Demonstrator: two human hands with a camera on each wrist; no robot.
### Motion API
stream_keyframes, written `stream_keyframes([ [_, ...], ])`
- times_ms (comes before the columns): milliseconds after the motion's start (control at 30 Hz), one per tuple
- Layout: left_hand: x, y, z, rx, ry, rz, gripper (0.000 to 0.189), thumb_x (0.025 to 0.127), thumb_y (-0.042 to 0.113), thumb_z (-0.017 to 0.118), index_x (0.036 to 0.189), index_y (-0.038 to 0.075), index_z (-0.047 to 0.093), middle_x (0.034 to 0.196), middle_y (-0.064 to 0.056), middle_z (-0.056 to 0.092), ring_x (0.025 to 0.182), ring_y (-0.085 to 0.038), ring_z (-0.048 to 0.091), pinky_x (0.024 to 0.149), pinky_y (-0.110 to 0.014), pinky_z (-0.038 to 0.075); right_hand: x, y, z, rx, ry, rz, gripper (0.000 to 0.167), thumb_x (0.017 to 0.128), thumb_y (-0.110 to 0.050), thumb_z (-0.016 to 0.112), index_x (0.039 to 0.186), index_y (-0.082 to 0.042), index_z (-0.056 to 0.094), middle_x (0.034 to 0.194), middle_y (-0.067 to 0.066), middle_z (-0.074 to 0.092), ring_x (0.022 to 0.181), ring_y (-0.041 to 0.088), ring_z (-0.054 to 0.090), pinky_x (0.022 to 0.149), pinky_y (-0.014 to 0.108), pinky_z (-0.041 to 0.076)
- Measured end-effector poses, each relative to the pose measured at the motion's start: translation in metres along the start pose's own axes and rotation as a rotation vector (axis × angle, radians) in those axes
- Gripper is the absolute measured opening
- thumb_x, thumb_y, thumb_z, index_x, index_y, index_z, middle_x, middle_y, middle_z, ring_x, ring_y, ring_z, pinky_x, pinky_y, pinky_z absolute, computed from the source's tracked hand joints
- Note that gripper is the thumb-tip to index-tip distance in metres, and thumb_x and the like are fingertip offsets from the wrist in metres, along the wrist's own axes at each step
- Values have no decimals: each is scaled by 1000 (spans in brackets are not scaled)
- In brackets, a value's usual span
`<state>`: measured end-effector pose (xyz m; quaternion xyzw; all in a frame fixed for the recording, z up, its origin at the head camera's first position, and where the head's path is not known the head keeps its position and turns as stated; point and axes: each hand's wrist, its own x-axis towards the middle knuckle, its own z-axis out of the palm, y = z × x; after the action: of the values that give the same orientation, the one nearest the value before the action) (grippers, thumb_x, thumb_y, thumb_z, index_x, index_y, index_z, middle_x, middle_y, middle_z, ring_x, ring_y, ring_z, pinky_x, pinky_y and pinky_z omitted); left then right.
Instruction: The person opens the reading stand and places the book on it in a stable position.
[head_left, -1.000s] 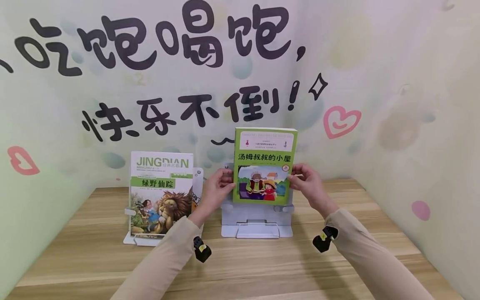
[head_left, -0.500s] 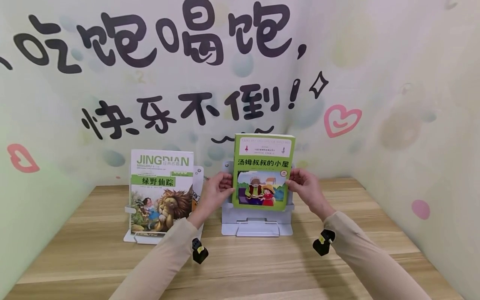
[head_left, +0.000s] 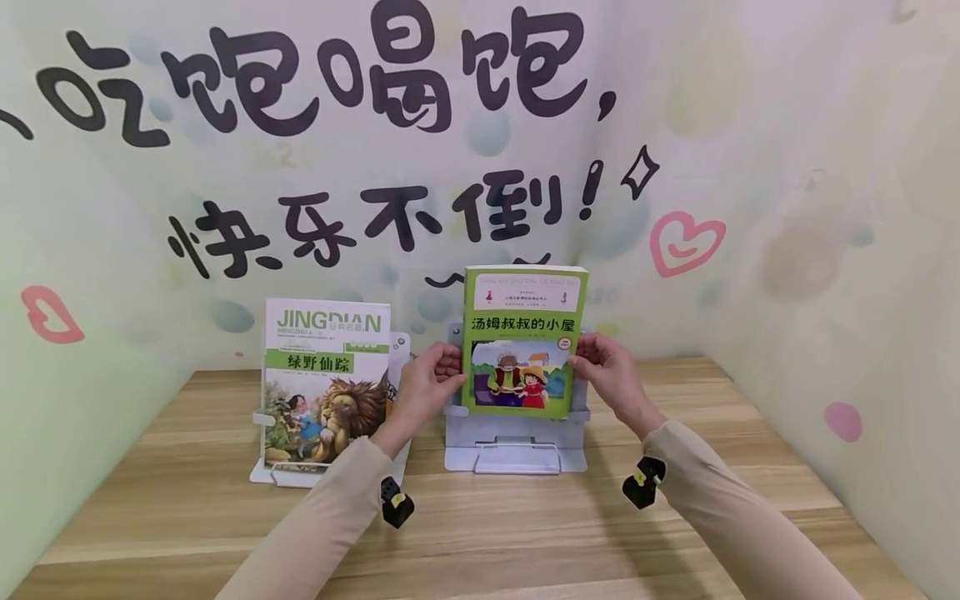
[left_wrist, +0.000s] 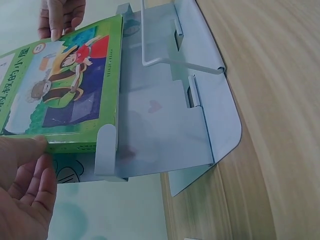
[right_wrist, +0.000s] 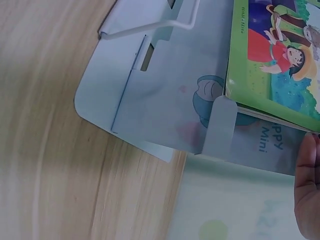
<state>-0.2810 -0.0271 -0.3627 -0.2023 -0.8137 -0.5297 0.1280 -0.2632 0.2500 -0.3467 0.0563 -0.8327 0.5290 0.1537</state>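
Observation:
A green-edged paperback book (head_left: 522, 325), its cover showing an old figure and a child in red, is held upright between both hands. My left hand (head_left: 424, 385) grips its left edge, thumb toward the front. On the opposite edge my right hand (head_left: 617, 377) pinches it. Behind the book stands a pale metal book stand (head_left: 495, 433), its lower part showing. The book's bottom is above the stand's base and wire rest (head_left: 517, 460). In the left wrist view a side tab (left_wrist: 105, 150) overlaps the book's lower corner; another side tab (right_wrist: 220, 122) lies by the corner in the right wrist view.
To the left, a second book (head_left: 326, 367) with a lion on its cover leans on a similar stand (head_left: 400, 358), partly behind my left forearm. Both stands are on a wood-grain table (head_left: 525, 533). A printed wall curtain (head_left: 300, 167) hangs close behind.
Over the past second both hands have lowered the green book a little along the stand. In the last half second it has shifted slightly left. The lion book has stayed put.

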Motion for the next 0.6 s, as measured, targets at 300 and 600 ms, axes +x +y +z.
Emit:
stream_keyframes([
  [300,-1,3,-2,4,15,-5,27,80,-1,70,105,1,60,95,-12,66,85,-21,63,74,-27,54,2,-3,2,-11,-1,6,22,90,-4,60,109,5,57,102,20,60,78,12,55,64,20,51],
  [600,-3,-4,-1,11,-13,-1,28,77,-4,71,103,0,60,94,-13,66,84,-23,64,73,-25,54,-3,3,4,-36,-13,-4,21,89,-4,62,108,4,58,101,20,61,78,18,56,64,21,52],
])
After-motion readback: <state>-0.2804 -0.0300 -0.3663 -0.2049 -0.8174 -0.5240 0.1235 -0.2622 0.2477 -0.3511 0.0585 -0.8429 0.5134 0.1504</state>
